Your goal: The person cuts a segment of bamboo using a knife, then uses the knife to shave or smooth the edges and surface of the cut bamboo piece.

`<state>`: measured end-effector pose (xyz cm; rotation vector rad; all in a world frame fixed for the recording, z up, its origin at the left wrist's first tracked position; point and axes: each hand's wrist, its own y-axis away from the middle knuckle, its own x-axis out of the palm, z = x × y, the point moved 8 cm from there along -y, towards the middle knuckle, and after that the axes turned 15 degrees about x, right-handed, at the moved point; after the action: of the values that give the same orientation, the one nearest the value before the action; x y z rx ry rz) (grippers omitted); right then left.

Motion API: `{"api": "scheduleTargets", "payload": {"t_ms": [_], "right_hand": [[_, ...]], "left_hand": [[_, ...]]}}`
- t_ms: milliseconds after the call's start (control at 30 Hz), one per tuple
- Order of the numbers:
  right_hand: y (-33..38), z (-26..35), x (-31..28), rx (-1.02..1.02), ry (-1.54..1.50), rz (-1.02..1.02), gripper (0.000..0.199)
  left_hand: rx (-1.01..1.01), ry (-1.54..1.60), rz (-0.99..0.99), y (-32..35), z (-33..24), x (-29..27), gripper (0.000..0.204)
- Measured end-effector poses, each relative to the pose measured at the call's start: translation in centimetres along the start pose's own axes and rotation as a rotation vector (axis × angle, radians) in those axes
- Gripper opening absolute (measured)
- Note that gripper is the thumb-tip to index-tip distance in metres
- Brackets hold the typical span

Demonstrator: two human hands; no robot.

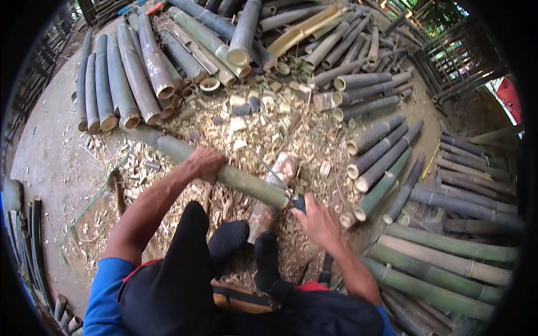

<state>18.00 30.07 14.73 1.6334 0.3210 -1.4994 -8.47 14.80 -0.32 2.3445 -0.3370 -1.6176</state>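
Observation:
A long green bamboo pole lies slanted across a wooden chopping block, its cut end at the lower right. My left hand grips the pole near its middle. My right hand holds the dark handle of a knife, whose thin blade slants up-left and rests against the pole's cut end. My two feet in black socks sit just below the block, on the shavings.
Cut bamboo sections are stacked at the top left, top centre and right. Long green poles lie at the lower right. Chips and offcuts cover the ground. Metal frames stand at the upper right.

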Motion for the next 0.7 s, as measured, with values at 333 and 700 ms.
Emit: {"api": "scheduleTargets", "payload": {"t_ms": [333,700], "right_hand": [[-2.4,-5.1,4.4,0.022,-0.015,0.008,0.038],[-0.9,-5.9,5.7,0.109,-0.082,0.135,0.043]], "left_hand": [[0.016,-0.017,-0.017,-0.5,-0.1,-0.6,0.044],[0.008,-0.029,-0.261,1.0,-2.2,-1.1,0.043]]}}
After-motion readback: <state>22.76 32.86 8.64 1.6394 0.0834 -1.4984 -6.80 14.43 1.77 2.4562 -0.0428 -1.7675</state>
